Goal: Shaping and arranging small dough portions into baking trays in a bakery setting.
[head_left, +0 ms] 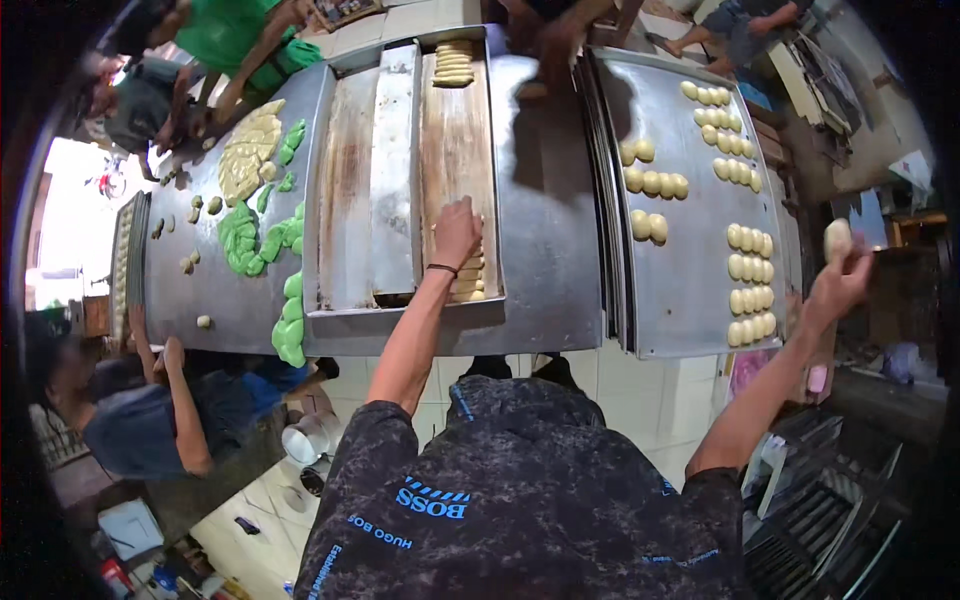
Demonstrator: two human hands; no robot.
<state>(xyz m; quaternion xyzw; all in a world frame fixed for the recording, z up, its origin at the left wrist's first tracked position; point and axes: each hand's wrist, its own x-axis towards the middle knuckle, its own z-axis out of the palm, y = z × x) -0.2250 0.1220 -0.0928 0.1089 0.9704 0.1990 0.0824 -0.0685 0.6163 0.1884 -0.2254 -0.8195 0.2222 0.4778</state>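
Dough rolls (467,286) lie side by side in the metal tray (345,180) at your left hand (458,235), its fingers too hidden to tell their grip; expect them light, soft and easily dented, so lift gently by both ends. Beyond the flat sheet (670,290), your right hand (836,285) pinches a raised dough piece (838,236), probably tacky, best cradled around its middle.

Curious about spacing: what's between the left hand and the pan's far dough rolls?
In the head view, bare pan floor separates the left hand from those rolls.
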